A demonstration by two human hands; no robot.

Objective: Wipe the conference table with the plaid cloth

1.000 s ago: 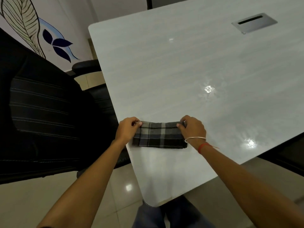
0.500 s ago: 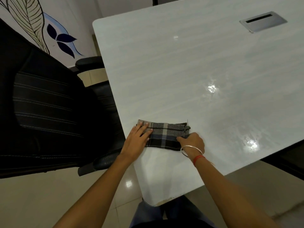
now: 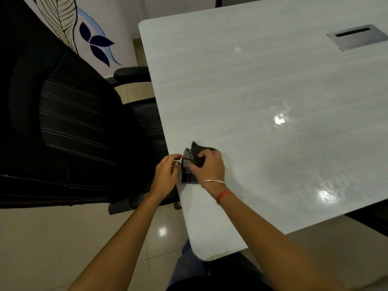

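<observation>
Right grip (image 3: 206, 166) clutching plaid cloth (image 3: 186, 174), chair (image 3: 73, 122) alongside

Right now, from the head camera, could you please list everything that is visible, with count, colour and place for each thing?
conference table: one, pale grey-white and glossy, centre and right.
plaid cloth: one, dark grey plaid, folded, on the table near its left edge.
cable hatch: one, silver metal, set in the table top, far right.
office chair: one, black, left of the table.
second chair: one, black, only partly seen, behind the first.
wall mural: one, leaf outline and dark blue petals, top left.
floor: beige glossy tiles, bottom left.
bangle: one, silver, right wrist.
red thread: one, right wrist.
left hand: at the cloth's left edge; grip unclear.
right hand: grips the cloth from above.
</observation>
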